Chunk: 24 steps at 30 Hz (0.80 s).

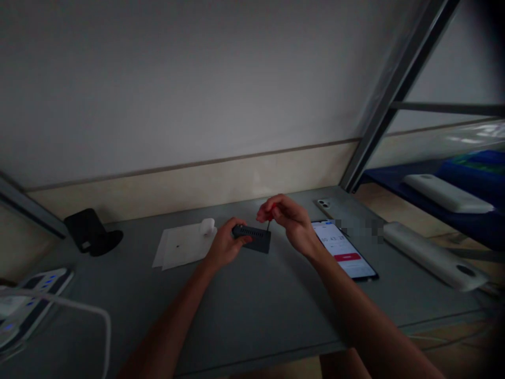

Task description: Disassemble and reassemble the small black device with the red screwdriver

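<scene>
A small black ridged box [255, 238] is being held low over the middle of the grey table [252, 310], the left hand [223, 246] gripping its left end. The right hand [291, 220] is pinching a red-handled screwdriver [271, 212], its tip touching the box's right end. A white paper sheet [182, 248] is lying just to the left, and a lit smartphone [347, 253] is lying to the right.

The grey flat table [252, 316] carries a small dark grey rectangular box [258, 241], finely ribbed along its top. The slim screwdriver [271, 212] has a red handle. Near the far edge lies a white paper sheet [179, 248]; by the right edge, a black-rimmed flat phone [344, 251] shows a white screen with a red bar.
</scene>
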Motion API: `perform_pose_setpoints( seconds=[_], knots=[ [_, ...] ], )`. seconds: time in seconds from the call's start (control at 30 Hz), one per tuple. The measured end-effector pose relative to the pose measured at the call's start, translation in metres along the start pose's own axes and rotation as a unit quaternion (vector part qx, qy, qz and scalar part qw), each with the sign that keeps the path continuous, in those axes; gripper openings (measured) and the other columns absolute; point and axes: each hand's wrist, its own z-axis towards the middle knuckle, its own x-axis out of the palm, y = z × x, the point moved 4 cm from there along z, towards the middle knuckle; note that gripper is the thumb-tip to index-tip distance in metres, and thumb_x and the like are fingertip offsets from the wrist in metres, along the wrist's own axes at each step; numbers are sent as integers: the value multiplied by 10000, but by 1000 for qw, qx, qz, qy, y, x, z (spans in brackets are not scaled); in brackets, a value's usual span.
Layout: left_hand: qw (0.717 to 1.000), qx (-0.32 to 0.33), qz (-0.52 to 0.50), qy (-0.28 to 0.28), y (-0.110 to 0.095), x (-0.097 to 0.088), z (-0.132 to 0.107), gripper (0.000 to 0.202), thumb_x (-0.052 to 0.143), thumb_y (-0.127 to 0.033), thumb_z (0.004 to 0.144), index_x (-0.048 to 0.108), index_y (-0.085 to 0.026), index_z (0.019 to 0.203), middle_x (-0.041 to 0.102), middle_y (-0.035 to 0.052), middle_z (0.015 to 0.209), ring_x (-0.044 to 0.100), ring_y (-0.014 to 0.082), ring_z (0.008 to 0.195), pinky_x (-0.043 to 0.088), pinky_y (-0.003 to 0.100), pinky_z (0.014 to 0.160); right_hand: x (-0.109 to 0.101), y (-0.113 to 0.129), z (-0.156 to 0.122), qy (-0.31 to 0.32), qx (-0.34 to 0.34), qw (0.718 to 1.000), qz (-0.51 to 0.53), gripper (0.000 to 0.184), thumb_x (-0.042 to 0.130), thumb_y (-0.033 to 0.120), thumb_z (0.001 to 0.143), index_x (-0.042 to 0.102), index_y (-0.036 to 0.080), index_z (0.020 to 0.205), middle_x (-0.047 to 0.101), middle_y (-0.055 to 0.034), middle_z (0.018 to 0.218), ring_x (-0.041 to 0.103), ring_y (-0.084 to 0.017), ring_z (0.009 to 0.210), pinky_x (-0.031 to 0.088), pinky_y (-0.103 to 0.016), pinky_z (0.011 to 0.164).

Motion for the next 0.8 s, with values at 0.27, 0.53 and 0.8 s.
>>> perform_pose_setpoints(
  seconds=[0.27, 0.53, 0.8],
  knots=[
    [1000, 23, 0, 0, 1, 1, 0, 273, 778, -284, 772, 608, -205, 970, 627, 11, 903, 591, 217, 898, 439, 303, 815, 1, 3, -1, -59, -17, 996, -63, 173, 548, 329, 976, 677, 213, 977, 645, -17, 760, 609, -167, 705, 502, -327, 687],
    [1000, 23, 0, 3, -2, 0, 0, 251, 755, -327, 801, 604, -210, 964, 628, 23, 913, 592, 225, 905, 446, 307, 818, 1, 10, -1, -53, -40, 993, -101, 184, 550, 356, 974, 688, 235, 985, 663, -59, 958, 620, -191, 839, 515, -349, 743],
    [1000, 24, -1, 3, 1, 0, 0, 267, 776, -292, 783, 609, -205, 973, 638, 21, 928, 596, 224, 913, 443, 309, 836, 2, 10, -1, -31, -33, 998, -47, 225, 485, 302, 1007, 692, 244, 1075, 689, -62, 974, 648, -203, 874, 514, -368, 752]
  ],
)
